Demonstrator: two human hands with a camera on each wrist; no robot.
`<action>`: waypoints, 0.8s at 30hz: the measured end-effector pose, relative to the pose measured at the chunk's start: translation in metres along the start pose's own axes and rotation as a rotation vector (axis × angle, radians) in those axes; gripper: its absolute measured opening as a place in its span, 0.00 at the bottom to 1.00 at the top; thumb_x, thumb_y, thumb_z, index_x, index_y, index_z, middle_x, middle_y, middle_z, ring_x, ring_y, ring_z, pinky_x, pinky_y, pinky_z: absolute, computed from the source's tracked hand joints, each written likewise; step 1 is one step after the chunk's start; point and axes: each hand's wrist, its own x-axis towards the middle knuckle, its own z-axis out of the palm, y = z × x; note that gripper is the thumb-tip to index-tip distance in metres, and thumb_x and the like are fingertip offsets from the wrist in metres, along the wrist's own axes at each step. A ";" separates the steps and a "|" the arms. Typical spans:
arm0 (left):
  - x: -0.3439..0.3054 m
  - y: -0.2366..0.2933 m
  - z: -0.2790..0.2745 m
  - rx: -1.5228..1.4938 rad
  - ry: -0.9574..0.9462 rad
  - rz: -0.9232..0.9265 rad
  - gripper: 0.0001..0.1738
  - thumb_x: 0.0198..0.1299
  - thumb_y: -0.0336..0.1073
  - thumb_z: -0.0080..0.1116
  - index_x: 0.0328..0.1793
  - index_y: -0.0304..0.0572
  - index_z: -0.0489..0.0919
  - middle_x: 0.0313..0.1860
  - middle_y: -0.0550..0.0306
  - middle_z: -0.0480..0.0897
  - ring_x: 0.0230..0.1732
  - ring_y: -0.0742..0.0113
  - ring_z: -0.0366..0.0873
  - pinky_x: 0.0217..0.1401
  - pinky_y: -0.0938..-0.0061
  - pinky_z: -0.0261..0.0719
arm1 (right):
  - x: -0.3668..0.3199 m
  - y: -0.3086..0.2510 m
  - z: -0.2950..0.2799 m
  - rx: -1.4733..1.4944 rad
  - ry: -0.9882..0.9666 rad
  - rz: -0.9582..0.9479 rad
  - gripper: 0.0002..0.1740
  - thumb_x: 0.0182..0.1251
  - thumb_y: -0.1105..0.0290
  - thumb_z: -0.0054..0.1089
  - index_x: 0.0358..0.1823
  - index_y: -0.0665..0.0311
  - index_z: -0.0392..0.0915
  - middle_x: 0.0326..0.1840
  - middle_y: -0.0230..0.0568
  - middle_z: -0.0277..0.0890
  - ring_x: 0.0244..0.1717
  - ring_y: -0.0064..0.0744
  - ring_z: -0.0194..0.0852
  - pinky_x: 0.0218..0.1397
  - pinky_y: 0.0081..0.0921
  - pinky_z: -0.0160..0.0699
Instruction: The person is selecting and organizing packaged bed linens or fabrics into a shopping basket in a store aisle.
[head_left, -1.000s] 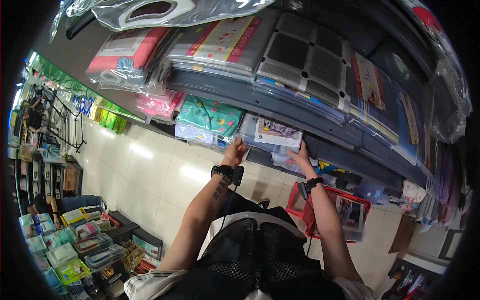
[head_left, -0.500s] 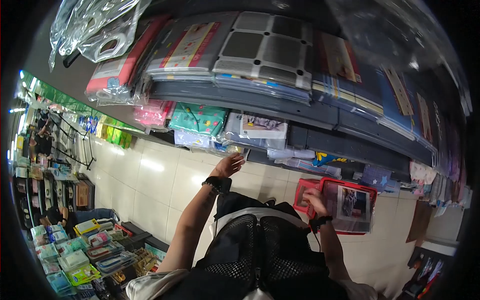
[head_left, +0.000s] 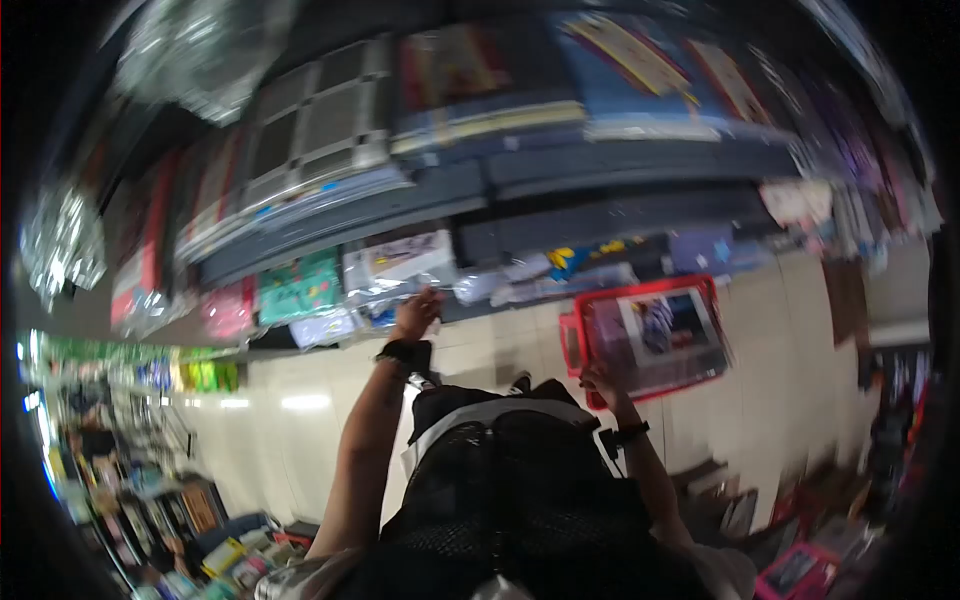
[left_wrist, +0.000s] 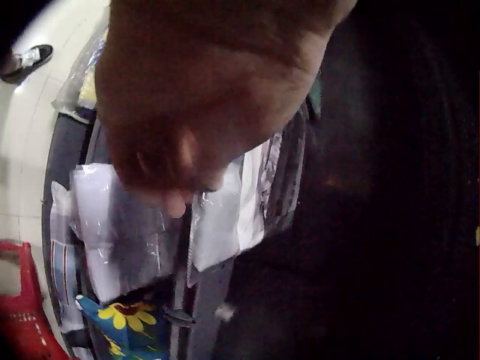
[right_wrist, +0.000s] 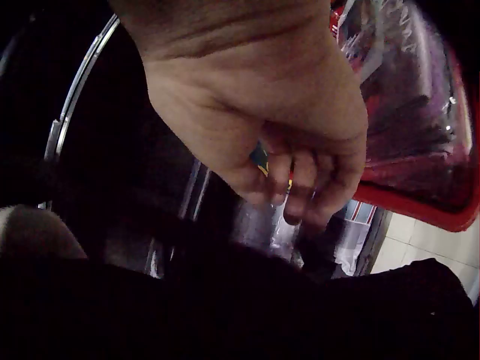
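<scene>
My left hand [head_left: 418, 315] is at the front edge of a lower shelf, its fingers overlapping a clear-wrapped grey package with a picture label [head_left: 405, 258]. In the left wrist view the fingers hang loosely curled above wrapped packages. My right hand [head_left: 605, 385] hangs beside the near left corner of a red basket [head_left: 645, 289]. Loosely bent fingers with nothing between them show in the right wrist view, where the basket's red rim [right_wrist: 420, 201] curves past the hand. Inside the basket lies a flat wrapped package with a picture label [head_left: 665, 325].
A teal package [head_left: 300, 285] and a pink one [head_left: 228, 308] lie left of the grey one. An upper shelf [head_left: 330, 225] carries several flat wrapped packages overhead. Blue cloth with yellow flowers [left_wrist: 131, 319] lies on the lower shelf. Pale tiles [head_left: 300, 440] cover the floor.
Both hands were at the grey package, then came away from it. The left hand is back at the shelf front; the right moved down beside the basket. The head view has turned right.
</scene>
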 end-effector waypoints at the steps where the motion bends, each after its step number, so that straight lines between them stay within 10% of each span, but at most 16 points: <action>1: -0.009 0.013 0.046 -0.152 0.134 -0.128 0.11 0.62 0.45 0.54 0.40 0.48 0.75 0.31 0.63 0.79 0.36 0.69 0.78 0.31 0.75 0.71 | 0.002 0.015 -0.014 -0.116 0.125 0.045 0.06 0.58 0.70 0.59 0.29 0.64 0.74 0.21 0.33 0.72 0.23 0.22 0.72 0.26 0.22 0.69; 9: -0.085 -0.040 -0.067 -0.026 0.487 -0.336 0.26 0.62 0.53 0.48 0.14 0.59 0.54 0.07 0.69 0.48 0.07 0.73 0.46 0.10 0.76 0.46 | -0.022 0.045 -0.095 -0.557 0.806 -0.037 0.14 0.54 0.64 0.60 0.33 0.70 0.73 0.19 0.41 0.75 0.14 0.32 0.73 0.19 0.27 0.72; 11: -0.113 -0.051 -0.111 0.010 0.557 -0.386 0.28 0.60 0.56 0.48 0.13 0.61 0.51 0.07 0.69 0.49 0.07 0.73 0.46 0.09 0.76 0.44 | -0.044 0.023 -0.080 -0.180 0.907 -0.128 0.17 0.51 0.62 0.64 0.33 0.70 0.74 0.23 0.44 0.75 0.22 0.34 0.76 0.25 0.29 0.74; 13: -0.142 -0.040 -0.131 0.125 0.694 -0.450 0.30 0.57 0.55 0.53 0.10 0.59 0.52 0.07 0.69 0.53 0.06 0.71 0.51 0.08 0.74 0.50 | -0.038 0.039 -0.093 -0.556 1.284 -0.270 0.13 0.49 0.70 0.62 0.36 0.67 0.71 0.25 0.41 0.74 0.29 0.39 0.75 0.34 0.33 0.74; 15: -0.158 -0.042 -0.155 0.872 0.757 -0.477 0.27 0.52 0.51 0.59 0.08 0.48 0.64 0.08 0.60 0.68 0.09 0.58 0.66 0.13 0.64 0.65 | -0.041 0.035 -0.095 -0.411 1.273 -0.172 0.22 0.46 0.64 0.67 0.40 0.66 0.69 0.30 0.43 0.74 0.34 0.40 0.74 0.39 0.34 0.73; 17: -0.178 -0.059 -0.183 1.754 0.491 -0.077 0.21 0.47 0.45 0.62 0.15 0.34 0.75 0.16 0.46 0.78 0.21 0.46 0.76 0.27 0.57 0.75 | -0.040 0.030 -0.097 -0.275 1.251 -0.081 0.30 0.42 0.59 0.73 0.43 0.65 0.67 0.35 0.45 0.73 0.40 0.41 0.74 0.44 0.35 0.72; 24: -0.168 -0.092 -0.145 1.672 0.329 -0.105 0.13 0.42 0.38 0.66 0.22 0.36 0.76 0.24 0.42 0.79 0.29 0.42 0.78 0.34 0.57 0.76 | -0.026 0.036 -0.110 -0.322 1.422 0.067 0.38 0.34 0.52 0.76 0.44 0.65 0.65 0.42 0.50 0.72 0.46 0.47 0.73 0.49 0.38 0.71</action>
